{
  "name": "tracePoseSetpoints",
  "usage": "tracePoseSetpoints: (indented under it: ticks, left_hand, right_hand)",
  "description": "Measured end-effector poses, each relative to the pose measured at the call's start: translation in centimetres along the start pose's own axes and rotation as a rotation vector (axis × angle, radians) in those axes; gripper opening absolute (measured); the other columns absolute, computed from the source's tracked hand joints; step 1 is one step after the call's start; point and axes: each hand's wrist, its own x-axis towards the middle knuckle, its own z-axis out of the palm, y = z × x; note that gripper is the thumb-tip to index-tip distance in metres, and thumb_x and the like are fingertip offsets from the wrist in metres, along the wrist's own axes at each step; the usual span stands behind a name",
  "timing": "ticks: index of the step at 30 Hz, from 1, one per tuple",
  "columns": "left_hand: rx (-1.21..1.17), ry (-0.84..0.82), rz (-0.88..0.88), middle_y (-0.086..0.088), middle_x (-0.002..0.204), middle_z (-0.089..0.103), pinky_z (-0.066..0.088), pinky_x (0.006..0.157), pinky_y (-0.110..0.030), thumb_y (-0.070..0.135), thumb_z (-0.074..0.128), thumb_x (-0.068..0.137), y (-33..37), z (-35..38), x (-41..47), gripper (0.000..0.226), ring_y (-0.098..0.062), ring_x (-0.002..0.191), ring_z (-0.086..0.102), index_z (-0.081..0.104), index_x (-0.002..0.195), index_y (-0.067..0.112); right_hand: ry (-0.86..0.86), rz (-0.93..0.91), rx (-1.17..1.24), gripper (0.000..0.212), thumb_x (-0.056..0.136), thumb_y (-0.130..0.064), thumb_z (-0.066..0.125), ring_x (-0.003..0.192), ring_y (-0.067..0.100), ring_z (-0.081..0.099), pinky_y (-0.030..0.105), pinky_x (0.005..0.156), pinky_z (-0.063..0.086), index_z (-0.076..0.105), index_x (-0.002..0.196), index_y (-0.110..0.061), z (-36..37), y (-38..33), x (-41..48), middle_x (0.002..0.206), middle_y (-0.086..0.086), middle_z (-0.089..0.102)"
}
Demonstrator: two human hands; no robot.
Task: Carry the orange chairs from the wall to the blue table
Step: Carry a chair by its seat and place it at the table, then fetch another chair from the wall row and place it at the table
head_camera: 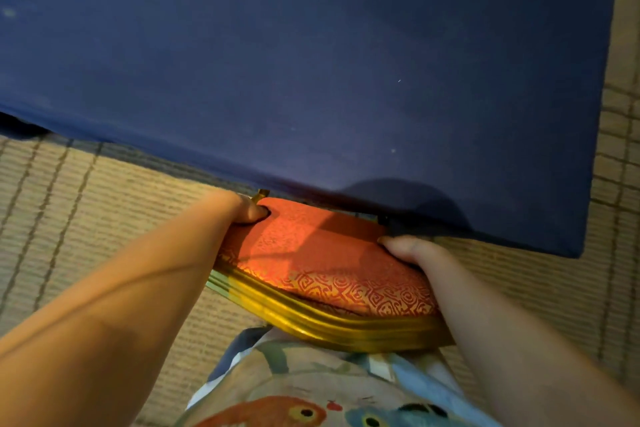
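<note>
We find the orange chair (322,253) with its seat front tucked under the blue table's (311,62) near edge, toward the right corner. The left hand (247,210) and right hand (408,251) each keep a grip clamped on one seat side, which we judge is for steering it in squarely.

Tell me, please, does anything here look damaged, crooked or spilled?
Nothing serious stands out. The orange chair seat looks whole, held at both sides by the left hand and the right hand, its far edge hidden by the blue table. Only a few pale specks mark the table's cover.
</note>
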Motion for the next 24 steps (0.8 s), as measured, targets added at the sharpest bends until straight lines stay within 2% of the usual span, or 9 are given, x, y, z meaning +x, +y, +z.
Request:
tracePoseSetpoints:
  ticks: [4, 8, 10, 15, 17, 19, 21, 22, 24]
  left_hand:
    - [-0.085, 0.079, 0.034, -0.012, 0.13, 0.059, 0.044, 0.091, -0.033, 0.054, 0.045, 0.094, 0.4, 0.1, -1.1, 0.058, -0.028, 0.115, 0.059, 0.059, 0.126, 0.008]
    - [-0.17, 0.189, 0.087, -0.016, 0.131, 0.058, 0.043, 0.091, -0.032, 0.047, 0.052, 0.091, -0.4, 0.2, -1.9, 0.053, -0.03, 0.117, 0.057, 0.061, 0.124, 0.006]
    - [-0.227, 0.258, 0.128, -0.017, 0.129, 0.06, 0.043, 0.092, -0.033, 0.042, 0.053, 0.091, -1.2, 0.2, -2.3, 0.047, -0.03, 0.117, 0.057, 0.063, 0.12, 0.006]
    - [-0.35, 0.395, 0.207, -0.014, 0.119, 0.065, 0.046, 0.095, -0.042, 0.036, 0.052, 0.087, -3.8, 0.3, -3.6, 0.037, -0.032, 0.111, 0.059, 0.065, 0.11, 0.01]
    - [-0.404, 0.438, 0.222, -0.012, 0.109, 0.067, 0.047, 0.093, -0.041, 0.035, 0.05, 0.087, -5.0, 0.4, -4.3, 0.03, -0.031, 0.104, 0.061, 0.066, 0.098, 0.012]
    - [-0.491, 0.482, 0.247, -0.01, 0.096, 0.068, 0.048, 0.087, -0.038, 0.032, 0.051, 0.088, -6.1, 0.4, -4.9, 0.024, -0.028, 0.095, 0.062, 0.065, 0.087, 0.013]
    - [-0.579, 0.529, 0.275, -0.008, 0.085, 0.065, 0.046, 0.079, -0.036, 0.03, 0.053, 0.088, -6.9, 0.3, -5.7, 0.021, -0.025, 0.083, 0.059, 0.063, 0.081, 0.013]
    - [-0.61, 0.553, 0.295, -0.008, 0.08, 0.064, 0.046, 0.077, -0.037, 0.029, 0.053, 0.088, -7.2, 0.2, -6.1, 0.021, -0.025, 0.078, 0.057, 0.063, 0.079, 0.012]
    - [-0.64, 0.592, 0.357, -0.007, 0.073, 0.061, 0.049, 0.075, -0.04, 0.028, 0.052, 0.087, -7.5, -0.5, -7.1, 0.021, -0.023, 0.069, 0.052, 0.06, 0.076, 0.012]
  right_hand:
    - [0.096, -0.132, 0.001, 0.051, 0.091, -0.045, 0.055, 0.117, 0.03, 0.057, 0.033, 0.099, 0.043, 0.061, 0.128, -0.01, -0.6, -2.2, -1.9, 0.131, 0.013, 0.06]
    - [0.131, -0.294, -0.012, 0.038, 0.09, -0.043, 0.057, 0.1, 0.024, 0.063, 0.029, 0.088, 0.046, 0.069, 0.11, -0.013, -0.7, -5.3, -3.3, 0.112, 0.007, 0.068]
    - [0.116, -0.354, -0.035, 0.031, 0.088, -0.043, 0.06, 0.086, 0.018, 0.063, 0.027, 0.077, 0.046, 0.069, 0.099, -0.016, -0.1, -6.9, -4.1, 0.1, 0.003, 0.07]
    - [0.127, -0.536, -0.069, 0.032, 0.09, -0.037, 0.059, 0.076, 0.02, 0.059, 0.031, 0.07, 0.044, 0.069, 0.088, -0.006, 1.3, -11.5, -6.9, 0.078, 0.002, 0.065]
    - [0.128, -0.577, -0.074, 0.038, 0.09, -0.037, 0.058, 0.074, 0.019, 0.057, 0.031, 0.067, 0.041, 0.066, 0.094, -0.001, 1.7, -13.3, -8.5, 0.077, 0.004, 0.062]
    - [0.145, -0.604, -0.064, 0.044, 0.09, -0.037, 0.056, 0.074, 0.02, 0.055, 0.032, 0.066, 0.039, 0.063, 0.104, 0.004, 2.1, -14.5, -10.0, 0.083, 0.016, 0.063]
    - [0.189, -0.633, -0.042, 0.043, 0.091, -0.035, 0.057, 0.077, 0.021, 0.057, 0.033, 0.068, 0.041, 0.063, 0.105, 0.005, 2.4, -14.9, -11.5, 0.09, 0.022, 0.065]
    - [0.225, -0.649, -0.025, 0.039, 0.091, -0.034, 0.057, 0.081, 0.021, 0.061, 0.034, 0.072, 0.045, 0.065, 0.104, 0.002, 2.6, -14.8, -12.3, 0.091, 0.017, 0.066]
    - [0.306, -0.67, 0.027, 0.032, 0.092, -0.033, 0.058, 0.102, 0.022, 0.063, 0.036, 0.09, 0.048, 0.066, 0.111, -0.009, 2.9, -14.3, -13.8, 0.109, 0.005, 0.066]
